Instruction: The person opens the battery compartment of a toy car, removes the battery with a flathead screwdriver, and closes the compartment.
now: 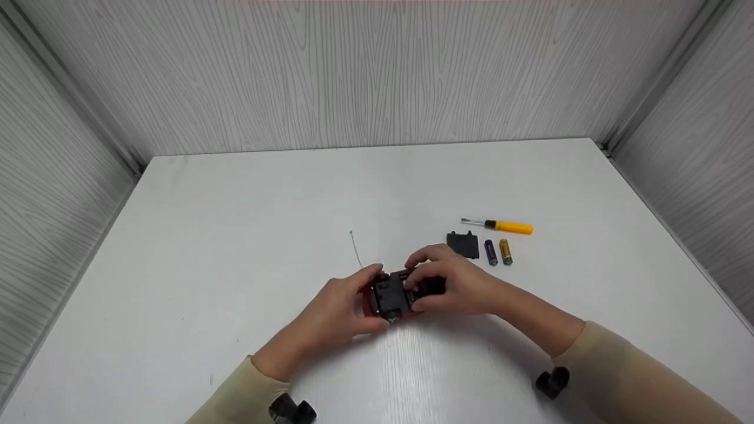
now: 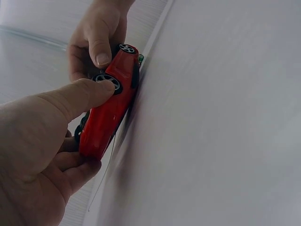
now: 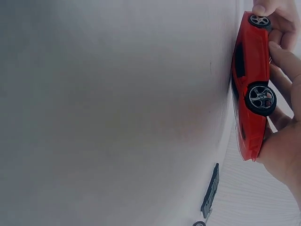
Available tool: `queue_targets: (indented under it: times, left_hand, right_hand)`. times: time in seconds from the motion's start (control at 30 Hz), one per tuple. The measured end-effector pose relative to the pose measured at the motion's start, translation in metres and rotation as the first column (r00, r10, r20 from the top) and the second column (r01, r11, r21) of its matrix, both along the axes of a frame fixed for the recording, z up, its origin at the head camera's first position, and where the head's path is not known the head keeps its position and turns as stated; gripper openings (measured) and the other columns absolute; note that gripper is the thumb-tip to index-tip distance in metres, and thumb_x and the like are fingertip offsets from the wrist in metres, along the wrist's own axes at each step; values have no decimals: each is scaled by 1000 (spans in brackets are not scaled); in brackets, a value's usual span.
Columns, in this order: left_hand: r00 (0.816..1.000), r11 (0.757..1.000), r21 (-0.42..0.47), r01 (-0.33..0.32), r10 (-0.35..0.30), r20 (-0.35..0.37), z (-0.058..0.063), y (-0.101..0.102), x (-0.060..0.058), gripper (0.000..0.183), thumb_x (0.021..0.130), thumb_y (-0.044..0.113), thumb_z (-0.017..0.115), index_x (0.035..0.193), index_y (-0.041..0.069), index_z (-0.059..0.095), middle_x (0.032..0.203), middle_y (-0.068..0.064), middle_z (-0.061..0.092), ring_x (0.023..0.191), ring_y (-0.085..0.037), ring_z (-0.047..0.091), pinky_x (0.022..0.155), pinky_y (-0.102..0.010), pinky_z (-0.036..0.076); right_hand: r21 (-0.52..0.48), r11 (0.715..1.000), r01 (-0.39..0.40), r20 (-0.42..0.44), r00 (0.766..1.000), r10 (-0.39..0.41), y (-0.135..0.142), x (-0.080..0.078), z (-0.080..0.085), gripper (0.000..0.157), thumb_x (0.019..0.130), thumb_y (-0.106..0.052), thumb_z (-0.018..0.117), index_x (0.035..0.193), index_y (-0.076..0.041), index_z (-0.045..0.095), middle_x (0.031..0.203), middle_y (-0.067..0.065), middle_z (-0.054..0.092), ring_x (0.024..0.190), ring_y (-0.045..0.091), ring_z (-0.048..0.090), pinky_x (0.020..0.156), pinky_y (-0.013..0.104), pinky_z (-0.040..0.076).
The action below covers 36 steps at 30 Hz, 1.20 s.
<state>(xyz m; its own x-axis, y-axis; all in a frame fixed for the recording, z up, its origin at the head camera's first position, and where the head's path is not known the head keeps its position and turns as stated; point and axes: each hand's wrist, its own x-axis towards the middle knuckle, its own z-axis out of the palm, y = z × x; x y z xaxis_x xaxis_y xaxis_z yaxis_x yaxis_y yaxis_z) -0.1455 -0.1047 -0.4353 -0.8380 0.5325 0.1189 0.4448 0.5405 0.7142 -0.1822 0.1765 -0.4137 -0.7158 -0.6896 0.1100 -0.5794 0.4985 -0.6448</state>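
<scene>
A red toy car (image 1: pixel 367 300) lies upside down on the table, its black underside (image 1: pixel 389 294) facing up. My left hand (image 1: pixel 337 309) grips one end of it, with the thumb on a wheel (image 2: pixel 109 83) in the left wrist view. Over the other end curls my right hand (image 1: pixel 456 282), its fingertips at the recess in the underside. I cannot tell whether those fingertips pinch anything. In the right wrist view the car's red side (image 3: pixel 256 61) and two spoked wheels show. A thin wire aerial (image 1: pixel 356 247) sticks out from the car's far side.
Just beyond my right hand lies a black battery cover (image 1: pixel 464 244). Beside it are a dark battery (image 1: pixel 490 252) and a gold-and-green battery (image 1: pixel 506 251). A screwdriver with a yellow handle (image 1: pixel 513 227) lies behind them. Wood-grain panels (image 1: pixel 377 76) border the white table (image 1: pixel 206 235).
</scene>
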Motion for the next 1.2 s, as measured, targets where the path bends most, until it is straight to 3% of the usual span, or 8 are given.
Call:
queue_targets:
  times: [0.37,0.8,1.2]
  left_hand:
    - [1000,1000,1,-1,1,25,1,-1,1,87,86,25,89,160,8,46,140,-9,68,126,-18,63,111,-44,48]
    - [1000,1000,8,-4,4,22,0,0,0,87,86,25,89,160,9,46,139,-8,68,125,-17,64,110,-43,48]
    - [1000,1000,16,5,-6,20,-1,-1,0,87,86,25,88,160,8,46,141,-7,68,127,-21,64,111,-46,48]
  right_hand:
    - [-6,998,61,-11,998,-61,0,1,-3,38,85,-31,91,120,-23,77,132,-3,57,127,23,48,104,51,47]
    - [32,999,36,-39,999,-35,-1,-1,-3,39,87,-30,88,123,-19,79,126,0,55,122,23,45,99,45,46]
    - [16,999,37,49,998,-37,-4,-4,-2,35,86,-26,88,118,-20,74,137,2,53,130,26,46,106,49,46]
